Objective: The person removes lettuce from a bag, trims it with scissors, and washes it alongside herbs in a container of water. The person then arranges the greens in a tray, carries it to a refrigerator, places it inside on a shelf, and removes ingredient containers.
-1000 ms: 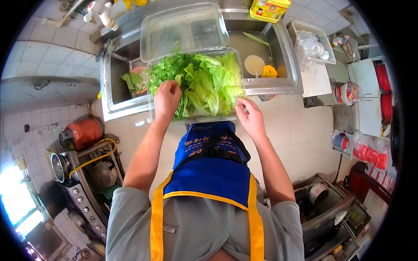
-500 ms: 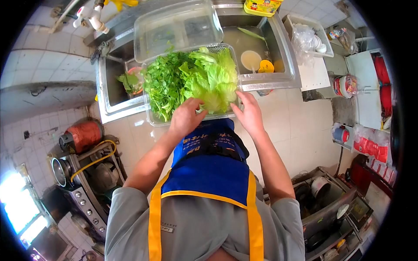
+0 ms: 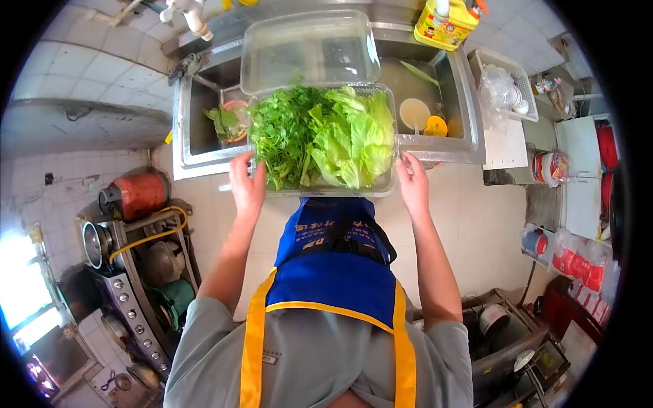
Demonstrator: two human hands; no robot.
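A clear plastic tub (image 3: 326, 193) is heaped with green leafy herbs (image 3: 282, 136) on its left and lettuce (image 3: 357, 143) on its right. It lies across the front of the sink, with its near end jutting toward my apron. My left hand (image 3: 247, 187) is at the tub's left rim, thumb on the inner side and fingers outside. At the opposite rim, my right hand (image 3: 413, 183) has its fingers curled against the side. Behind the greens sits a second clear plastic tub (image 3: 309, 51), across the sink divider.
The left sink basin (image 3: 204, 129) holds a reddish basket with leaves. In the right basin (image 3: 452, 102) are cloudy water, a round pale thing and a yellow scoop (image 3: 435, 126). A yellow jug (image 3: 445, 26) stands behind; a white crate (image 3: 503, 75) sits to the right.
Both hands have left the lettuce's near edge and spread apart to the tub's two side rims. The view has shifted, so the sink appears farther right.
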